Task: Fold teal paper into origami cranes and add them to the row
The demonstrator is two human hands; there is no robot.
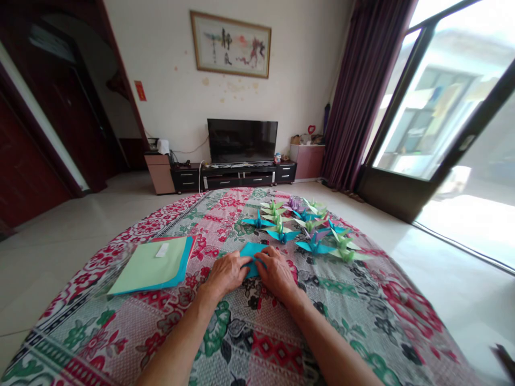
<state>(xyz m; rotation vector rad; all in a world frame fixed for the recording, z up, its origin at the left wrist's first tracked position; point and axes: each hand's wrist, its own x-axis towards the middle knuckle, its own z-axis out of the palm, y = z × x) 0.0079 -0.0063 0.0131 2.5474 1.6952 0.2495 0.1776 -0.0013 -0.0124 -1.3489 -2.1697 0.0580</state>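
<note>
A partly folded piece of blue origami paper (250, 250) lies on the table in front of me, small and flat. My left hand (227, 272) grips its left side, fingers bent and thumb tip on the paper. On the right side my right hand (278, 272) holds it the same way, with curled fingers close to the left thumb. Both hands hide the paper's side edges. Just beyond and to the right stand several folded paper cranes, among them a blue crane (282, 236), a green crane (348, 254) and a purple crane (295, 205).
To the left lies a stack of square paper (151, 262), green on top, blue and red below, with a small white slip (162, 250) on it. A flowered tablecloth (169, 343) covers the round table. Across the room, a television (242, 140) stands on a low cabinet.
</note>
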